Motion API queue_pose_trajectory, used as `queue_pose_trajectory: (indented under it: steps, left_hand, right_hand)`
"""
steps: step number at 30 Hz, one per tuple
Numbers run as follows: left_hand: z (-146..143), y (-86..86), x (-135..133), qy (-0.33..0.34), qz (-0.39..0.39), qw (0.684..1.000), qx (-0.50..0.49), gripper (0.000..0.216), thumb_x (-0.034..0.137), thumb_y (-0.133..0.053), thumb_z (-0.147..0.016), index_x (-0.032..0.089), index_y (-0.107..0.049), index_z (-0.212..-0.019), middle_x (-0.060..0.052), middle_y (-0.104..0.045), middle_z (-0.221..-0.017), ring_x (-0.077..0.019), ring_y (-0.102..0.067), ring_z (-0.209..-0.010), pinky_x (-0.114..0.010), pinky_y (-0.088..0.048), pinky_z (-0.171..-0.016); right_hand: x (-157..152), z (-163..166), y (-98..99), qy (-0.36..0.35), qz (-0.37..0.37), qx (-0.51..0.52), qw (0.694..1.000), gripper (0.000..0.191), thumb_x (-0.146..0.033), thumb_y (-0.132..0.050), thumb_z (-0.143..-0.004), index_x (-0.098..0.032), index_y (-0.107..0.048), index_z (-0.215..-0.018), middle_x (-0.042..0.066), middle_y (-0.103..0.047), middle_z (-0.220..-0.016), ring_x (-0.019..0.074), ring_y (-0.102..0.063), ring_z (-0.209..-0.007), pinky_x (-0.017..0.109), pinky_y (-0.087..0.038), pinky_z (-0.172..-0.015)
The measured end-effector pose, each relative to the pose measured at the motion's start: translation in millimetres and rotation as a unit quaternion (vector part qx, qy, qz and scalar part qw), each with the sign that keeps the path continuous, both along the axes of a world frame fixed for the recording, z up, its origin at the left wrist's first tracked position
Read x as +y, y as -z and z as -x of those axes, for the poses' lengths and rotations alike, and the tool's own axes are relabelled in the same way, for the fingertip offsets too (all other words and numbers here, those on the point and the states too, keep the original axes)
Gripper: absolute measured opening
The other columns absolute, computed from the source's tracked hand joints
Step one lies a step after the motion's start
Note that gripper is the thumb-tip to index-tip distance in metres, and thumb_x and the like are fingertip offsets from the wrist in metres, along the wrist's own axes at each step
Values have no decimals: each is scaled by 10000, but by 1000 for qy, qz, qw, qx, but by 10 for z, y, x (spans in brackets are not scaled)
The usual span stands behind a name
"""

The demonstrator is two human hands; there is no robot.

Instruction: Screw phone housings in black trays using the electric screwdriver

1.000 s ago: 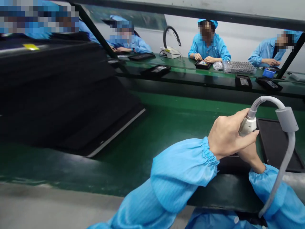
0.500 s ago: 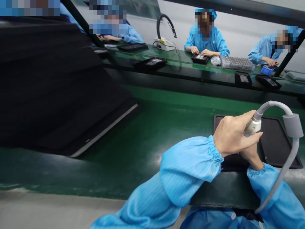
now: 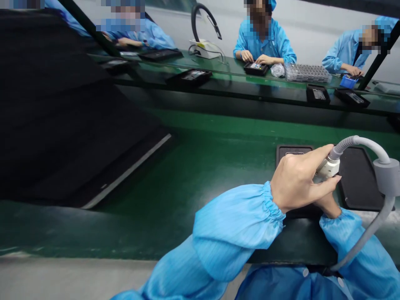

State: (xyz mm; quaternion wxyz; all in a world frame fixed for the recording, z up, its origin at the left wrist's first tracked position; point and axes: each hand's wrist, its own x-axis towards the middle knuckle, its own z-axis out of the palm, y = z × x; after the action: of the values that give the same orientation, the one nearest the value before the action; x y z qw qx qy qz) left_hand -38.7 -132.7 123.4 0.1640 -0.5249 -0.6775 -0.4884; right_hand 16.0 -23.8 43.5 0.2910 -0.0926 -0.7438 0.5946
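Green belting runs across the whole scene, a dark green worktop with a second line beyond it where people in blue coats sit at work.

At about four o'clock the left hand is closed round the white head of a handheld tool, thumb along the top and fingers curled underneath. A grey ribbed hose leaves the head at two o'clock, arches over through a thick grey collar and drops to five o'clock past the blue sleeve. The right hand sits directly below the left; only the wrist and the heel show, so whether it grips anything cannot be told.

Compared with a second ago, the hands and tool lie lower and a little further left over the black tray, and more of the tray's far edge shows at twelve o'clock from the knuckles, including a small pale label near its top left corner. That suggests the tool head is being brought down toward the tray's surface; the tip itself is hidden behind the fingers.

Further out, at nine to ten o'clock, a large black slanted panel with a pale edge fills the left. At twelve o'clock on the far line stand several small black trays and a clear grid tray.
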Motion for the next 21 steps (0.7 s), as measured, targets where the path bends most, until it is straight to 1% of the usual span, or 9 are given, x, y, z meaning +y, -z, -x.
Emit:
queue_pose_trajectory:
  steps: [2,4,7,10,12,15,18,21]
  left_hand:
    - [-8,-10,-15,6,-6,1000,-24,475,343,-702,-793,154,-596,-1216,-45,-737,-1045,-139,-702,-810,-213,-560,-741]
    - [-11,-23,-25,6,-11,998,-62,462,347,-723,-780,160,-618,-1189,-28,-744,-993,-124,-690,-753,-199,-553,-701]
    - [-22,-32,-25,-26,-15,993,-115,425,277,-746,-740,155,-646,-1134,-1,-745,-883,-119,-677,-699,-189,-534,-646]
    - [-40,-28,-6,-46,-19,988,-144,438,242,-767,-693,145,-651,-1104,-9,-746,-879,-145,-693,-739,-201,-534,-647]
    - [-50,-26,10,-42,-15,987,-152,442,248,-771,-686,154,-651,-1100,-11,-748,-878,-154,-697,-745,-209,-535,-641]
    - [-55,-29,30,-31,-9,988,-151,443,245,-763,-693,161,-644,-1111,-12,-748,-867,-155,-696,-735,-222,-534,-646]
    - [-46,-29,44,-26,-6,989,-146,437,248,-756,-701,162,-640,-1114,-11,-747,-861,-152,-692,-717,-226,-530,-636]
    - [-33,-21,49,-26,-6,991,-132,439,248,-756,-703,145,-638,-1113,-14,-743,-843,-146,-684,-690,-220,-527,-619]
  right_hand:
    - [13,-3,1,-9,-13,-6,1000,230,-441,-566,-791,-213,-541,-775,15,-587,-679,193,-571,-658,312,-513,-648]
    - [14,4,-34,-26,-23,-7,999,198,-386,-608,-776,-201,-545,-802,8,-584,-710,185,-565,-694,292,-502,-667]
    - [5,30,-101,-52,-16,6,998,189,-308,-632,-771,-191,-545,-891,-5,-560,-772,159,-533,-713,241,-474,-625]
    - [-5,65,-127,-68,-1,25,997,206,-275,-645,-758,-199,-541,-919,-18,-529,-789,136,-499,-687,218,-467,-606]
    - [-12,82,-119,-71,24,45,996,206,-271,-642,-758,-201,-561,-934,-23,-528,-780,137,-512,-689,219,-484,-616]
    - [-22,87,-98,-71,59,66,993,190,-260,-609,-794,-203,-601,-975,-13,-564,-810,150,-559,-742,222,-501,-629]
    - [-20,80,-85,-66,55,67,994,169,-243,-615,-800,-197,-629,-962,-4,-595,-837,160,-578,-778,233,-507,-661]
    - [-1,69,-71,-63,41,62,995,135,-248,-626,-795,-183,-645,-912,6,-620,-816,168,-581,-760,240,-500,-635]
